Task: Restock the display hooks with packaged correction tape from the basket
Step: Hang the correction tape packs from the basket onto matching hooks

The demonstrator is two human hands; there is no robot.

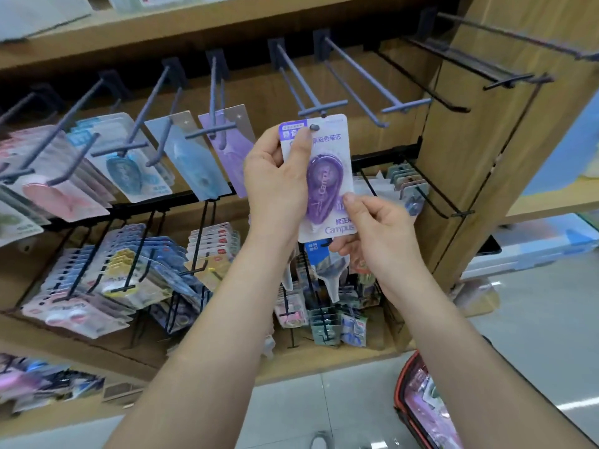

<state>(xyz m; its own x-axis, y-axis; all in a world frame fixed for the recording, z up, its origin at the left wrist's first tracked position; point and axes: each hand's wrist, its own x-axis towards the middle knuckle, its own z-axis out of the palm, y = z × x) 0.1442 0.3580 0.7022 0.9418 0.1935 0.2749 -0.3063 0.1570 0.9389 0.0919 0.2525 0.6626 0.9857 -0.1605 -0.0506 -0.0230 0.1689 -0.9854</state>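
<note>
I count one purple pack of correction tape [324,176], held upright at the upper row of the shelf [324,359], its top edge just under the crossbar of a bare hook [322,110]. The left hand [275,176] grips its upper left corner, thumb on the front. The right hand [379,234] pinches its lower right edge. A second bare hook [405,106] stands beside. One red basket [418,400] sits on the floor by the shelf's right end.
</note>
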